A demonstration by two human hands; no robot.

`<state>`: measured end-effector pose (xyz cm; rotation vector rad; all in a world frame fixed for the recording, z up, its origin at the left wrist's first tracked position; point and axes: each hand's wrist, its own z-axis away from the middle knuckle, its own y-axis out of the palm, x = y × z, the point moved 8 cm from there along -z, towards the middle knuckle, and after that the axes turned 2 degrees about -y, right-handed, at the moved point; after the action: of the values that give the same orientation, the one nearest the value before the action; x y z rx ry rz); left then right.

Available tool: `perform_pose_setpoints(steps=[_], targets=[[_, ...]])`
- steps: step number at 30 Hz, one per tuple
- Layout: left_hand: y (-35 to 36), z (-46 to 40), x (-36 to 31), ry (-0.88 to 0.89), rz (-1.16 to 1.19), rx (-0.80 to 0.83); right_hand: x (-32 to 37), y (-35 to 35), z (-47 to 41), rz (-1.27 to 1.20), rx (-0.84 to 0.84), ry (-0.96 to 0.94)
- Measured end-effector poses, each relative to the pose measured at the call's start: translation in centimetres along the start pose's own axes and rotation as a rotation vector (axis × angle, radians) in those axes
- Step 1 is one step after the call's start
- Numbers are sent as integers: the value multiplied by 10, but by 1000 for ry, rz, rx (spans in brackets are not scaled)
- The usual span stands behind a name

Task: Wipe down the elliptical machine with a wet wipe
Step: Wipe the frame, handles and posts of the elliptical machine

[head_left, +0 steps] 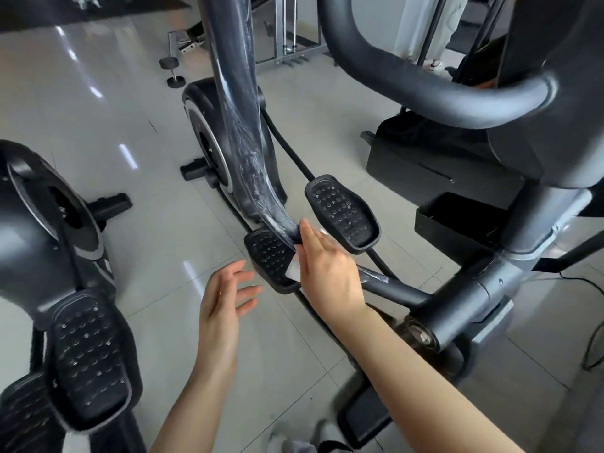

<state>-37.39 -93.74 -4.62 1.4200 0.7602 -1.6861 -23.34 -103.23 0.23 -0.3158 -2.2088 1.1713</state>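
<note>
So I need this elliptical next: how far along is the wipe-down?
Partly done. The curved arm shows wet streaks. Now the right hand presses the wet wipe at its lower end; the left hand hovers open. Both pedals and the handlebar show no streaks.

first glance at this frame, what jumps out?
The right hand at centre presses a white wet wipe against the base of the curved dark arm, which shows whitish streaks along its length. The left hand hovers open just beside it, holding nothing. Studded black pedals flank the hands.
</note>
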Motion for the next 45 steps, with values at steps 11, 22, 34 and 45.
perform_pose_setpoints(steps=[11,22,34,45], targets=[[3,7,20,-61,-14,37,-38,-20,30,302,-64,-116],[43,15,27,-58,-25,198,-78,-47,65,445,80,32],[54,4,9,-1,-4,247,-56,-26,63,366,-50,-129],[28,15,18,-42,41,106,-18,-9,20,396,-59,-100]])
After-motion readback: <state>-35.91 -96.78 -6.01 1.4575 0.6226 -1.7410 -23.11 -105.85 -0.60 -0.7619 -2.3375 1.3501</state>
